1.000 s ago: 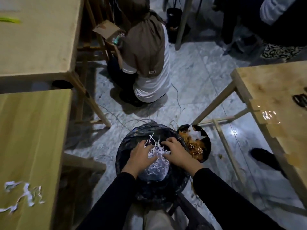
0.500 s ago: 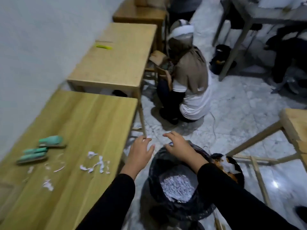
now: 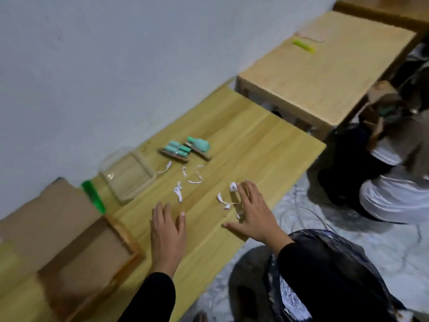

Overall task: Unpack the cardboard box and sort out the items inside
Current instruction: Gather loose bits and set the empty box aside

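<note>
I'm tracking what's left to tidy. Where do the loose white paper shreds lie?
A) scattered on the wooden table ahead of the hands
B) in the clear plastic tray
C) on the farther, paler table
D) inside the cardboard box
A: the white paper shreds lie scattered on the bare wooden table, between the teal bottles and the open left hand and right hand.

The left hand [image 3: 167,231] reaches forward palm down, fingers straight and close together, thumb slightly apart, holding nothing. The right hand [image 3: 254,213] lies palm down too, a little further forward, fingers spread and thumb stretched toward the left hand. Black sleeves [image 3: 152,296] cover both forearms to the wrist.
</note>
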Motion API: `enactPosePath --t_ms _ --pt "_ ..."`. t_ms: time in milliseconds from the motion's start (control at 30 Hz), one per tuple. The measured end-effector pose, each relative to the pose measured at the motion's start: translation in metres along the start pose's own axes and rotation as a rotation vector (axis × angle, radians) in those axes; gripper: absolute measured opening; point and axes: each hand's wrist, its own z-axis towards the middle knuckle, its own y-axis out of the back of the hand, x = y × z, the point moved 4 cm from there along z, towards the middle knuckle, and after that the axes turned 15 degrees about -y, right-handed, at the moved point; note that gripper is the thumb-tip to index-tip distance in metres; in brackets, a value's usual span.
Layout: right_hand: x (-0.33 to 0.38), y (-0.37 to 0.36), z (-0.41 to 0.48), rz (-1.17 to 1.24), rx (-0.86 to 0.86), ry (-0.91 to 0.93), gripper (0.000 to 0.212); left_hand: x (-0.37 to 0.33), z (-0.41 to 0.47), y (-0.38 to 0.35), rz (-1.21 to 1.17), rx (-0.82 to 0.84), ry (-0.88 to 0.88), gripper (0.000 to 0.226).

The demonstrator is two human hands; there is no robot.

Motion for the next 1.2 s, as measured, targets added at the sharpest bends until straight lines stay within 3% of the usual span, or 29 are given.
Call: enactPosePath --t_ms 100,267,867,1033,1200 --pt "0.014 -0.012 0.011 -0.046 -0.027 0.068 0.111 0.017 -0.005 -0.004 0.033 -0.021 0.107 0.052" --pt "0.049 -0.026 0.030 -0.037 -0.014 0.167 0.108 0.025 -0.007 -0.008 0.109 -0.047 0.125 0.070" --pt "0.148 -0.049 0.110 -0.060 0.034 0.551 0.083 0.026 -0.004 -0.006 0.116 -0.053 0.183 0.060" --pt "0.164 -0.059 0.122 -0.106 0.076 0.571 0.080 0.027 -0.005 -0.005 0.099 -0.053 0.183 0.059" --pt "0.171 -0.062 0.122 -0.074 0.041 0.636 0.053 0.028 -0.004 -0.004 0.101 -0.045 0.187 0.058"
